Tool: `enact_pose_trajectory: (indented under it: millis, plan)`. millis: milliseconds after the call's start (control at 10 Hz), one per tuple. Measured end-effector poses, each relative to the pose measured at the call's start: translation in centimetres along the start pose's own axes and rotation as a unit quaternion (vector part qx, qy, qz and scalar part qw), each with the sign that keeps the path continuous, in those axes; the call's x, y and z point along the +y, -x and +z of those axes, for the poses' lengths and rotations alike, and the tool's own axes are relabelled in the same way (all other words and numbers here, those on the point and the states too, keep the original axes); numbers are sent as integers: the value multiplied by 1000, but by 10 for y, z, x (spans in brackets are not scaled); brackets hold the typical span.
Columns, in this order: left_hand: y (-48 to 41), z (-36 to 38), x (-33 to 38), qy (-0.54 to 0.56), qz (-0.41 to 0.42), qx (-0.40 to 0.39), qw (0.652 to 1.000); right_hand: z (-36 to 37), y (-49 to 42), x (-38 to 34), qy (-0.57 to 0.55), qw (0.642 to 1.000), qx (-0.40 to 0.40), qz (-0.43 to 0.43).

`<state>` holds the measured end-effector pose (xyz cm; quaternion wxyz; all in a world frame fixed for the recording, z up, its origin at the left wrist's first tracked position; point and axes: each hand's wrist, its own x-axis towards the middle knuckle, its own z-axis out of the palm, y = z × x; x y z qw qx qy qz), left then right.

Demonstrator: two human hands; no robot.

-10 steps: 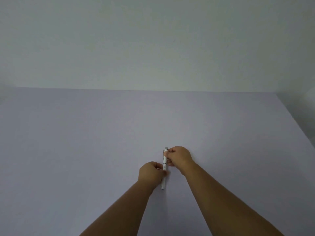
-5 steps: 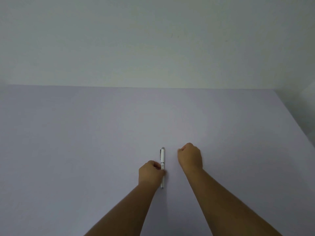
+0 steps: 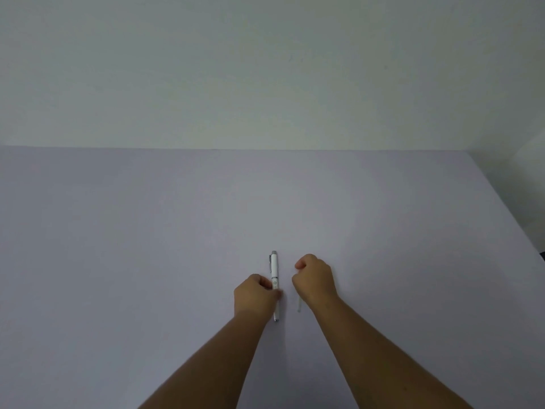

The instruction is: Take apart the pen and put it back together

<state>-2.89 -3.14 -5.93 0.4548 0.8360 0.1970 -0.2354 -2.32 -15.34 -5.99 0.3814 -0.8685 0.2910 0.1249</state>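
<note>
Pen [image 3: 275,271] in left hand [image 3: 256,295], table [image 3: 147,246] mid-surface.

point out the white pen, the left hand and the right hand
white pen [image 3: 274,268]: head view, on the upper barrel beside the clip
left hand [image 3: 254,296]: head view, on the back of the hand, fingers closed on the pen
right hand [image 3: 315,278]: head view, on the back of the closed fist

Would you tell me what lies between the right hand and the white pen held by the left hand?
In the head view, only bare table separates the right hand from the pen; they are apart.
</note>
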Motion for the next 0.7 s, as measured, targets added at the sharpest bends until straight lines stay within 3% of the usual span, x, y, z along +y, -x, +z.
enact_pose_trajectory:
  millis: [700]
  plan:
    - [3, -3, -2, -24, -8, 3, 1000, 4, 9, 6, -15, 998, -22, -65]
